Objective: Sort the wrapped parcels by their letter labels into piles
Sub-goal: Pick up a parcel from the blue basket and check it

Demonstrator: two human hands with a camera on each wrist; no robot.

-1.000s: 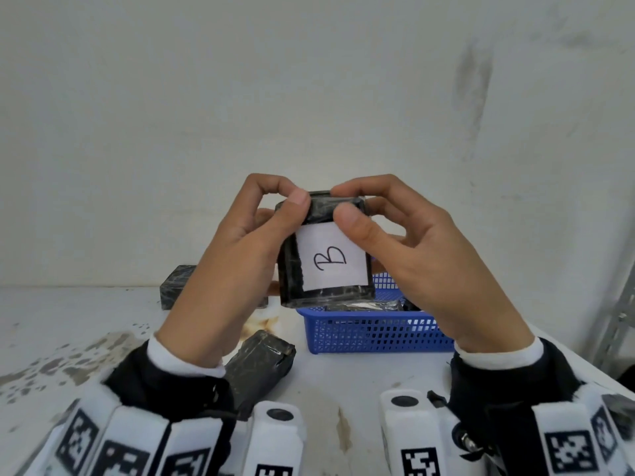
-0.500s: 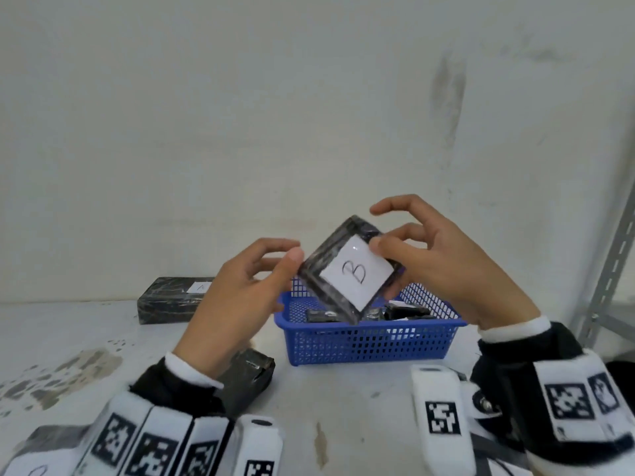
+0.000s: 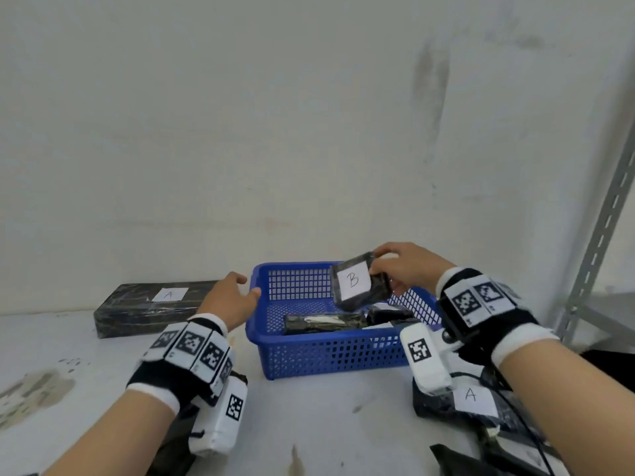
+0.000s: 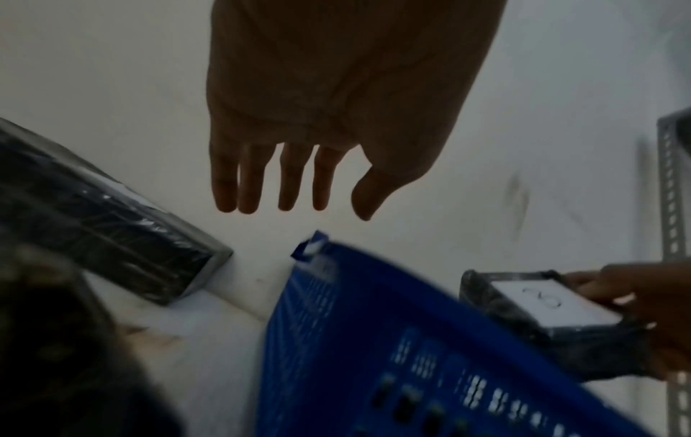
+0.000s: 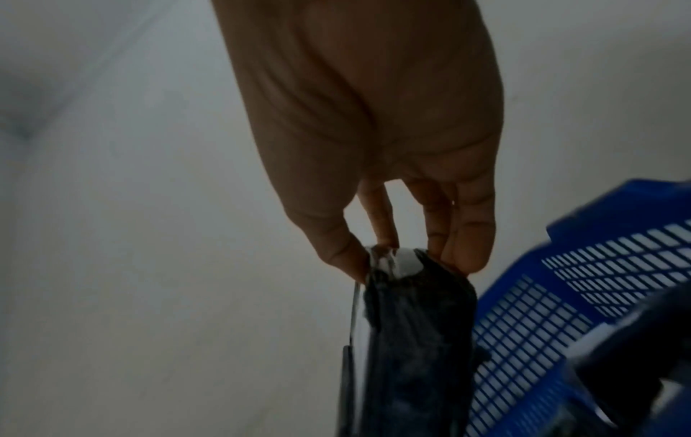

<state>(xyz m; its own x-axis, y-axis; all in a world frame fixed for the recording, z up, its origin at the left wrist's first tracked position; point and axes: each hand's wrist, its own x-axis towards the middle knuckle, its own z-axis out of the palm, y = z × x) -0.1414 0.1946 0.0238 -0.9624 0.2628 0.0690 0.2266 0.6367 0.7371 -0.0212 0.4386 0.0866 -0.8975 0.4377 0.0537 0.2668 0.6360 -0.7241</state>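
Observation:
My right hand (image 3: 400, 269) pinches a small black-wrapped parcel with a white label marked B (image 3: 359, 285) by its right end, above the blue basket (image 3: 330, 355). In the right wrist view the thumb and fingers (image 5: 467, 245) clamp the parcel's top edge (image 5: 415, 340). My left hand (image 3: 233, 297) hovers open by the basket's left rim, fingers straight in the left wrist view (image 4: 284, 177), holding nothing. More wrapped parcels (image 3: 323, 322) lie inside the basket.
A long black parcel labelled A (image 3: 154, 307) lies against the wall at the left. Another A parcel (image 3: 460, 403) sits at the near right under my right wrist. A dark parcel (image 3: 178, 438) lies beneath my left forearm. A metal rack upright (image 3: 604, 228) stands at the right.
My left hand has let go of the B parcel and moved left and down. The right hand alone has carried the parcel lower, over the basket. The view has tilted down.

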